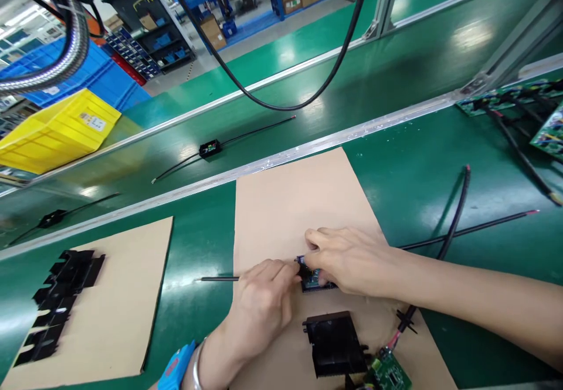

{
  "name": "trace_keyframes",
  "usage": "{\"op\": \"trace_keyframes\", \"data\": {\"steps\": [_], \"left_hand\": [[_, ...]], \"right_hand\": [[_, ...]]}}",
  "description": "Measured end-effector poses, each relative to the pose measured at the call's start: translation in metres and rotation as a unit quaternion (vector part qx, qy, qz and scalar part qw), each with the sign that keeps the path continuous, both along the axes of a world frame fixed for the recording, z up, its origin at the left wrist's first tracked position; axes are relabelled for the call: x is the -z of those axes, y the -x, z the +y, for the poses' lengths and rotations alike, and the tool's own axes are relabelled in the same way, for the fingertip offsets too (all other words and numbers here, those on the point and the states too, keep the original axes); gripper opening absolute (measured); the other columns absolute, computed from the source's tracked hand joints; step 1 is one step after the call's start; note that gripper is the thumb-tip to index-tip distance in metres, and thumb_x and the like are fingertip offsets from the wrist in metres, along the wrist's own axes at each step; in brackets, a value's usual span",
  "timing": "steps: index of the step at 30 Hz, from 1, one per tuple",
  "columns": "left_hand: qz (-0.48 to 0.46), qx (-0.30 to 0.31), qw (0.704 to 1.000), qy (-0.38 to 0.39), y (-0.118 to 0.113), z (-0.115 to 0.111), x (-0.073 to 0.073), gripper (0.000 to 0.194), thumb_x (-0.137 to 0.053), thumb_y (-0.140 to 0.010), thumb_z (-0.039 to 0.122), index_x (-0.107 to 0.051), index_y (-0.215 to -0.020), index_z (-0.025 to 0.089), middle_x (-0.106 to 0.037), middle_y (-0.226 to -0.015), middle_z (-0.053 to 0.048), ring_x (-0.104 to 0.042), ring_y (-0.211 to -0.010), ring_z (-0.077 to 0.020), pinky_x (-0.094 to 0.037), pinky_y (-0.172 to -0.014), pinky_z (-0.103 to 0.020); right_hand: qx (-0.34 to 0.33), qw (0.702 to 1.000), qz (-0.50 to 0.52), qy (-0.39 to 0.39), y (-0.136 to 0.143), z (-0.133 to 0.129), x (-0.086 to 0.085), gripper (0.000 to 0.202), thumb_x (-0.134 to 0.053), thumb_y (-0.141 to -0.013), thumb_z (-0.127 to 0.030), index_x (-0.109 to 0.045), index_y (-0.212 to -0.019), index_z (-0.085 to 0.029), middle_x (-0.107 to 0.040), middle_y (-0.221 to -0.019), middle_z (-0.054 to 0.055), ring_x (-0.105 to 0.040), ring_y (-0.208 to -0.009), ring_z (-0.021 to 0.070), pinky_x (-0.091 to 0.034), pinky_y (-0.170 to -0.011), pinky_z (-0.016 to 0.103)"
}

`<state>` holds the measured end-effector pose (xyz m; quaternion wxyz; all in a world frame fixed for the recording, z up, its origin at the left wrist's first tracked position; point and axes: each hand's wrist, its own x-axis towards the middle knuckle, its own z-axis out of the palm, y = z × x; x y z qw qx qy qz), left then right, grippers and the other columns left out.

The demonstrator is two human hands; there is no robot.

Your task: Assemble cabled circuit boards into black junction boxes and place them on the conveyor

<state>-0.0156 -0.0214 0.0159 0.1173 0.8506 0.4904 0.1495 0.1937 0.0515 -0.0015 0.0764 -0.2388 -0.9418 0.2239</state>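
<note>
A small circuit board [311, 280] sits in a black plastic case on the cardboard sheet [290, 202] before me. My left hand [266, 290] is closed around a thin black cable [220, 278] at the case's left end; the cable sticks out to the left behind my knuckles. From the right, my right hand [347, 258] grips the case and board with bent fingers, which hide much of both. Nearer to me lies a black plastic shell [335, 343]. Beside it is a green circuit board [389, 372] with a thick black cable [407, 318] attached.
Black plastic parts [59, 302] lie in a row on another cardboard sheet [125, 296] at left. A metal rail [299, 154] separates the bench from a green belt carrying wired black boxes [210, 148]. Boards with cables [505, 99] lie far right; a black cable [281, 107] hangs overhead.
</note>
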Motion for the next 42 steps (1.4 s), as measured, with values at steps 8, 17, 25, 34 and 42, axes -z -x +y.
{"op": "trace_keyframes", "data": {"steps": [8, 17, 25, 34, 42], "left_hand": [[0.172, 0.018, 0.975, -0.136, -0.001, -0.024, 0.030, 0.029, -0.043, -0.089, 0.001, -0.056, -0.114, 0.010, -0.068, -0.087, -0.010, -0.063, -0.073, -0.0205, -0.052, -0.064, -0.032], [0.154, -0.008, 0.984, -0.085, 0.002, -0.020, 0.024, 0.030, -0.044, -0.091, 0.004, -0.057, -0.116, 0.014, -0.066, -0.099, -0.008, -0.061, -0.083, -0.0204, -0.053, -0.073, -0.033], [0.185, 0.046, 0.972, -0.135, 0.004, -0.026, 0.031, 0.032, -0.039, -0.088, 0.000, -0.060, -0.111, 0.008, -0.063, -0.099, -0.013, -0.057, -0.079, -0.0229, -0.052, -0.069, -0.037], [0.062, 0.011, 0.996, -0.066, 0.009, -0.012, 0.018, 0.030, -0.043, -0.090, 0.006, -0.059, -0.114, 0.015, -0.063, -0.102, -0.010, -0.058, -0.089, -0.0221, -0.055, -0.079, -0.036], [0.029, 0.198, 0.980, -0.019, -0.003, -0.005, 0.009, 0.037, -0.042, -0.094, 0.011, -0.050, -0.129, 0.014, -0.058, -0.131, -0.009, -0.053, -0.116, -0.0252, -0.047, -0.097, -0.041]], "right_hand": [[0.005, 1.000, 0.004, 0.009, 0.000, 0.001, 0.000, 0.006, -0.063, -0.084, -0.018, -0.064, -0.080, -0.022, -0.052, -0.084, 0.001, -0.044, -0.064, 0.0143, -0.018, -0.051, 0.030], [0.033, 0.998, -0.021, 0.054, 0.008, 0.005, -0.016, 0.007, -0.072, -0.080, -0.028, -0.069, -0.080, -0.021, -0.060, -0.089, 0.004, -0.055, -0.092, 0.0213, -0.041, -0.073, 0.030], [-0.005, 0.975, -0.210, 0.065, 0.069, 0.016, -0.038, 0.015, -0.076, -0.066, -0.019, -0.069, -0.078, -0.013, -0.069, -0.076, 0.010, -0.066, -0.075, 0.0272, -0.048, -0.062, 0.034], [-0.012, 0.978, -0.207, 0.038, 0.053, 0.026, -0.051, 0.032, -0.080, -0.069, -0.039, -0.067, -0.083, -0.014, -0.069, -0.082, 0.008, -0.065, -0.078, 0.0232, -0.044, -0.062, 0.029], [0.149, 0.986, 0.005, 0.077, -0.047, 0.000, -0.042, 0.011, -0.051, -0.095, -0.024, -0.060, -0.096, -0.018, -0.065, -0.092, 0.004, -0.058, -0.086, 0.0178, -0.043, -0.077, 0.029]]}}
